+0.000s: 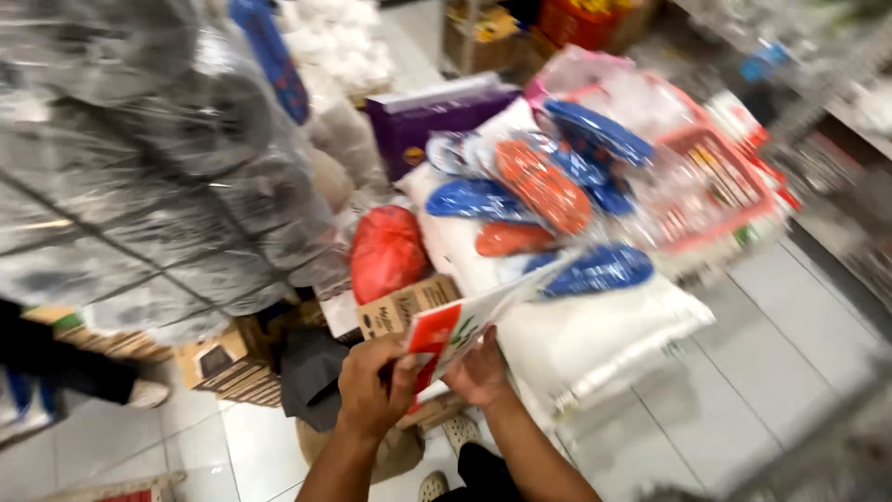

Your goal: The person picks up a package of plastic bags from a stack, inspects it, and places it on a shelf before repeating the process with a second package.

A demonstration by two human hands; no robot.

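Sacks (595, 339) of white goods are lying stacked, bagged blue and orange sandals (544, 191) piling on top. Just in front of the sacks, both hands are pinching a red-and-white card packet (455, 336): left hand (372, 386) clasping its near edge, right hand (480, 374) supporting underneath. It's looking light, thin, bendy; edges suit gripping.

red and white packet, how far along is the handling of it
Done: the packet is lifted off the pile, gripped by left hand and right hand. In hand: it hangs over a white sack. Left: it rests nowhere yet; sandal packs lie untouched.
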